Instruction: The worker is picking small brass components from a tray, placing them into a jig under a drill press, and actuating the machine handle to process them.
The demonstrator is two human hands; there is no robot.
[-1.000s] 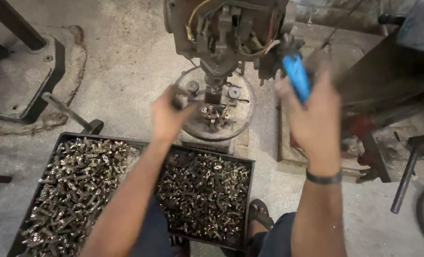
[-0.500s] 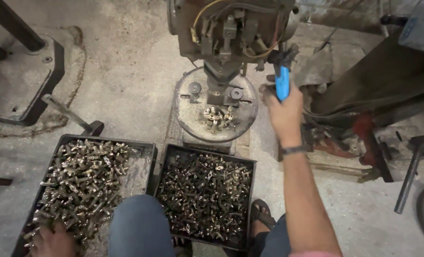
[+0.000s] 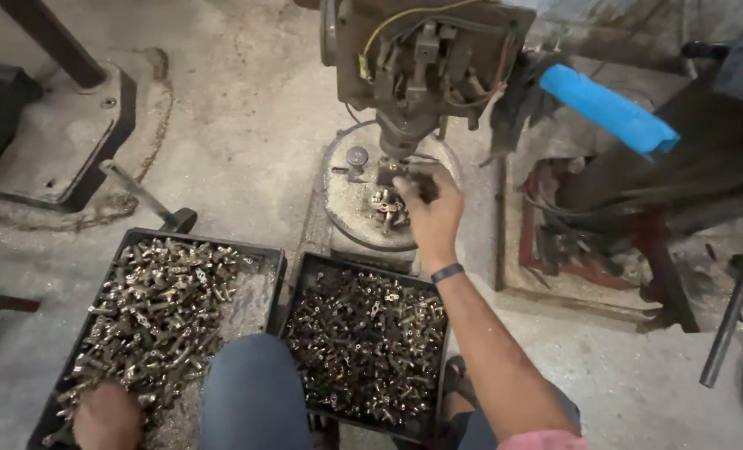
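- Right hand (image 3: pixel 431 212) reaches onto the round machine table (image 3: pixel 350 212), fingers pinched, seemingly on a small metal part (image 3: pixel 385 202).
- Left hand (image 3: pixel 106 417), well below that table, is buried among metal pieces in the left tray (image 3: pixel 259 287); grip unclear.

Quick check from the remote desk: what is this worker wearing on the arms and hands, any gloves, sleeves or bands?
No gloves: both the left hand and the right hand are bare. The right arm carries a thin dark wristband and a pink sleeve edge near the shoulder. Only the left hand shows at the frame's bottom, so its arm cannot be judged.
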